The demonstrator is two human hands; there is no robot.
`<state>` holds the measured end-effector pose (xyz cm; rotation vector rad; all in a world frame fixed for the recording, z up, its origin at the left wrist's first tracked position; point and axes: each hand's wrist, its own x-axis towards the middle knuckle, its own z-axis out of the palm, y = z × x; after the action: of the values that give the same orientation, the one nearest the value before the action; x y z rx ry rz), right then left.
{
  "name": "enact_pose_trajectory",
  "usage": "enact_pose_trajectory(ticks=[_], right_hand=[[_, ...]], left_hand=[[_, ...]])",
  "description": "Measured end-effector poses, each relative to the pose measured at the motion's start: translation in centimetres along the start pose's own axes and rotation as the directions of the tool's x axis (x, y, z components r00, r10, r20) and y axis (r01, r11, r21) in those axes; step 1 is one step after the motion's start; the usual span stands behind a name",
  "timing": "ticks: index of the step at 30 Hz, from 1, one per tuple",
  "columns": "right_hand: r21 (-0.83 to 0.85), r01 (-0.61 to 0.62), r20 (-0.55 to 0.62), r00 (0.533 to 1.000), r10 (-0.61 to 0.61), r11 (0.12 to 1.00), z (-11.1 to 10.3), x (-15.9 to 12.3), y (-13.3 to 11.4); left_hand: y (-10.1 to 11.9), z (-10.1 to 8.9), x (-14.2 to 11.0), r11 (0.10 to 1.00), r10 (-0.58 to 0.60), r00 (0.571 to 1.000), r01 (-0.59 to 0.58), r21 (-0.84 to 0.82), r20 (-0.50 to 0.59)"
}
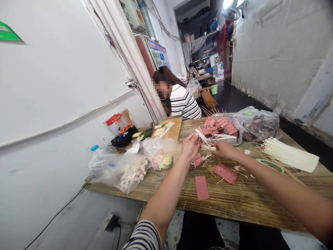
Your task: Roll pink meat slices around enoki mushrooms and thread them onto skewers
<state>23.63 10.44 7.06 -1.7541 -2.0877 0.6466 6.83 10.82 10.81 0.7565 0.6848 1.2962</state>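
My left hand (190, 143) is closed around a small bunch of enoki mushrooms (204, 137), their thin white stems fanning out to the right. Beside it my right hand (224, 150) has its fingers drawn together at the end of another white enoki bunch (208, 147) low over the table. Below my left hand lies a pink piece of sliced meat (198, 160) with enoki by it. Closer to me are a flat pink slice (202, 188) and a small stack of pink slices (225, 173), with thin skewers nearby.
Behind my hands a metal tray (238, 140) holds several pink rolls on skewers (220, 125). To its right are a bag of dark food (257, 125), a large enoki bundle (290, 154) and a green tape ring (270, 165). Plastic bags (132, 170) crowd the left; a co-worker (182, 99) sits beyond.
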Motion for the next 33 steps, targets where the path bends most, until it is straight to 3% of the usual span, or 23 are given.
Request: enact_pose_trajectory(ticks=[5, 13, 16, 20, 22, 25, 28, 31, 33], right_hand=[[-0.187, 0.118, 0.047, 0.993, -0.111, 0.975, 2.4, -0.4, 0.4], [-0.353, 0.042, -0.010, 0.999, -0.049, 0.935, 1.8, -0.8, 0.3], [-0.385, 0.021, -0.008, 1.000, -0.027, 0.923, 1.0, -0.8, -0.3], [-0.410, 0.007, -0.082, 0.996, -0.045, 0.912, -1.7, -2.0, -2.3], [-0.303, 0.063, -0.131, 0.986, -0.107, 0.951, -2.9, -2.9, -3.8], [0.105, 0.243, -0.075, 0.969, -0.236, 0.964, -3.3, -3.9, -5.7], [0.364, 0.241, 0.032, 0.962, -0.271, 0.900, -2.3, -4.1, -6.0], [0.453, 0.171, 0.045, 0.976, -0.214, 0.875, -1.5, -4.1, -5.0], [0.456, 0.140, 0.035, 0.984, -0.174, 0.879, -1.5, -4.1, -4.2]], left_hand=[[0.5, 0.4, -0.4, 1.000, 0.016, 0.999, -0.015, 0.027, -0.030], [6.9, 0.8, -2.6, 0.959, 0.283, 0.959, -0.283, -0.009, 0.023], [7.2, 0.2, -3.6, 0.978, 0.208, 0.978, -0.208, 0.005, 0.001], [4.6, -1.3, -4.5, 0.997, -0.067, 0.997, 0.068, 0.033, -0.041], [2.9, -2.0, -4.9, 0.967, -0.237, 0.970, 0.241, 0.088, -0.048], [1.1, -2.6, -5.6, 0.904, -0.395, 0.918, 0.395, 0.165, -0.035], [0.6, -3.0, -6.3, 0.873, -0.454, 0.891, 0.441, 0.209, 0.021], [0.8, -3.6, -7.0, 0.845, -0.494, 0.864, 0.449, 0.289, 0.102], [1.0, -4.1, -7.3, 0.843, -0.468, 0.872, 0.390, 0.371, 0.146]])
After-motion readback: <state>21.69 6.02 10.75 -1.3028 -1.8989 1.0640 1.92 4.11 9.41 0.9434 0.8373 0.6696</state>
